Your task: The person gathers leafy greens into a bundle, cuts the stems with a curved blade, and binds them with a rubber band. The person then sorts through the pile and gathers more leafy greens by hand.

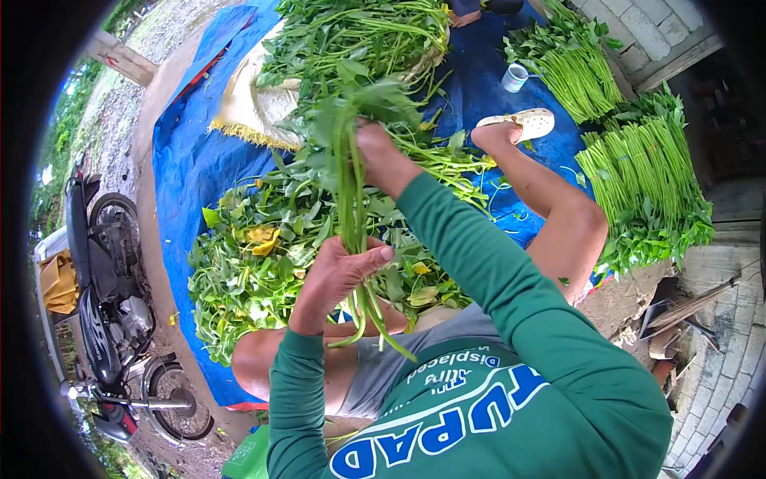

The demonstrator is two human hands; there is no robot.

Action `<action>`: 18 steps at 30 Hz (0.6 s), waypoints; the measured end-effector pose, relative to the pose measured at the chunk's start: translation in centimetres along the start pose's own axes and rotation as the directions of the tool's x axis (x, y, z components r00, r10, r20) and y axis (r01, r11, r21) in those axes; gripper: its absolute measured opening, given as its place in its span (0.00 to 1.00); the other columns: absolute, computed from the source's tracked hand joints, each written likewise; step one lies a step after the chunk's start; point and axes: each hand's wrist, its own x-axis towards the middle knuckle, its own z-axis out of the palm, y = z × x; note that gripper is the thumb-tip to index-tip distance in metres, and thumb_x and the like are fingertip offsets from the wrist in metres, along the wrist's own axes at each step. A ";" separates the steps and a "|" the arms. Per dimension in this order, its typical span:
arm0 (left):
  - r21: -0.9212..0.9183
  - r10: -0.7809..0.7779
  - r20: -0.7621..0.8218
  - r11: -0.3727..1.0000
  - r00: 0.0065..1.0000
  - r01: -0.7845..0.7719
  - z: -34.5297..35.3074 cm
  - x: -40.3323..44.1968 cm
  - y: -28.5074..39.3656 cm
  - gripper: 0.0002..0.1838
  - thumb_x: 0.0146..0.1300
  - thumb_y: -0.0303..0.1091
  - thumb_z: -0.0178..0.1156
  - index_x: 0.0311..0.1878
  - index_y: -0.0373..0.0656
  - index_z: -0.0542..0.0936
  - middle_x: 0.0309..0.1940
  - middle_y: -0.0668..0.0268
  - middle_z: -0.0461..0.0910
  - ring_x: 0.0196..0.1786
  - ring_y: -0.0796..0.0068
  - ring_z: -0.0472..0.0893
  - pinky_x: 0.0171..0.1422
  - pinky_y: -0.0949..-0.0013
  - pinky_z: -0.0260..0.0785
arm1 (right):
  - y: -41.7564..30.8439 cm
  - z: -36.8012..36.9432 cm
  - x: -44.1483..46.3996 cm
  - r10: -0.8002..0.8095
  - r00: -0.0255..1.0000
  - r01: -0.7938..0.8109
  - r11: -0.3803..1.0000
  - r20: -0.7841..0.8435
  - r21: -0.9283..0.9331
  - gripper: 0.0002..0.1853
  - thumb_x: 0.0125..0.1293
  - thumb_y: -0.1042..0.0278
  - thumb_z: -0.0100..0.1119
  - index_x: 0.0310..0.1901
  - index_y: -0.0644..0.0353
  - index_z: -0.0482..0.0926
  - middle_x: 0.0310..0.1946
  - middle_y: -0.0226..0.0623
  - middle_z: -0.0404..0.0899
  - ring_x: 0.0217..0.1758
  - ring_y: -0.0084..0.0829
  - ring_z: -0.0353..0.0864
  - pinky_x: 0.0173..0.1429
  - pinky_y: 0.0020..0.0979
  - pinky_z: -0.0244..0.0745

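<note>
A small bunch of water spinach (349,195) hangs upright before me, its leafy tops blurred by motion and its cut stem ends pointing down over my lap. My left hand (331,275) is closed around the lower stems, thumb across the front. Higher up, my right hand (379,156) grips the same bunch just below the leaves; its fingers are partly hidden behind the stems. Under and beyond both hands lies a loose heap of leaves (247,295), some yellow. A larger pile of long-stemmed water spinach (359,36) rests on a pale sack (267,104) farther back.
Stacked neat bundles (646,172) lie at the right, with more bundles (578,76) behind them. A small can (515,77) stands on the blue tarp (183,184) near my sandaled foot (527,124). Another person's hand (465,17) shows at the top. A motorcycle (120,319) is parked left.
</note>
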 end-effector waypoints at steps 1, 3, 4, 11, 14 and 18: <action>0.018 -0.033 0.005 0.999 0.999 0.033 -0.5 -0.1 0.0 0.17 0.70 0.43 0.78 0.49 0.38 0.88 0.30 0.73 0.83 0.33 0.80 0.79 0.40 0.71 0.73 | 1.4 0.0 0.7 -0.066 0.998 0.069 0.982 0.025 -0.175 0.08 0.78 0.66 0.58 0.50 0.57 0.84 0.36 0.32 0.85 0.35 0.34 0.84 0.41 0.40 0.82; -0.045 -0.039 -0.105 0.998 0.994 0.034 -1.5 -0.1 -1.0 0.15 0.71 0.42 0.75 0.48 0.39 0.89 0.32 0.72 0.83 0.35 0.81 0.79 0.42 0.71 0.72 | 1.2 1.3 1.6 0.039 0.987 -0.091 0.933 -0.153 -0.348 0.10 0.79 0.63 0.58 0.50 0.58 0.84 0.36 0.38 0.86 0.38 0.37 0.86 0.42 0.40 0.83; -0.050 -0.006 -0.159 0.999 0.987 -0.002 -2.1 -0.4 -0.8 0.15 0.72 0.43 0.74 0.48 0.40 0.88 0.31 0.73 0.82 0.34 0.81 0.78 0.40 0.72 0.71 | 0.8 1.6 0.6 0.214 0.910 -0.329 0.894 -0.355 -0.305 0.11 0.80 0.62 0.57 0.49 0.59 0.84 0.36 0.42 0.87 0.40 0.39 0.88 0.42 0.41 0.83; -0.173 0.061 -0.503 0.970 0.862 -0.170 -6.0 -0.6 -0.8 0.16 0.79 0.50 0.67 0.44 0.48 0.79 0.26 0.76 0.73 0.27 0.86 0.70 0.29 0.77 0.60 | 3.8 -12.3 -18.0 0.572 0.817 -0.049 0.192 0.071 -0.980 0.14 0.68 0.59 0.64 0.43 0.63 0.85 0.40 0.58 0.87 0.44 0.59 0.86 0.53 0.55 0.81; -0.279 0.017 -0.528 0.941 0.849 -0.192 -5.9 -0.6 -0.1 0.16 0.82 0.50 0.64 0.43 0.49 0.78 0.26 0.74 0.73 0.26 0.86 0.70 0.29 0.79 0.62 | 3.3 -17.8 -15.4 0.151 0.936 -0.341 0.179 -0.317 -0.923 0.10 0.70 0.62 0.62 0.40 0.61 0.84 0.40 0.54 0.87 0.45 0.61 0.85 0.53 0.56 0.81; -0.279 0.043 -0.602 0.924 0.798 -0.261 -6.0 0.7 0.5 0.16 0.82 0.49 0.64 0.42 0.47 0.79 0.27 0.72 0.77 0.26 0.85 0.74 0.29 0.80 0.65 | 3.3 -22.2 -11.4 -0.093 0.979 -0.179 0.034 -0.181 -0.983 0.09 0.71 0.62 0.62 0.40 0.59 0.84 0.40 0.52 0.86 0.48 0.58 0.85 0.53 0.56 0.80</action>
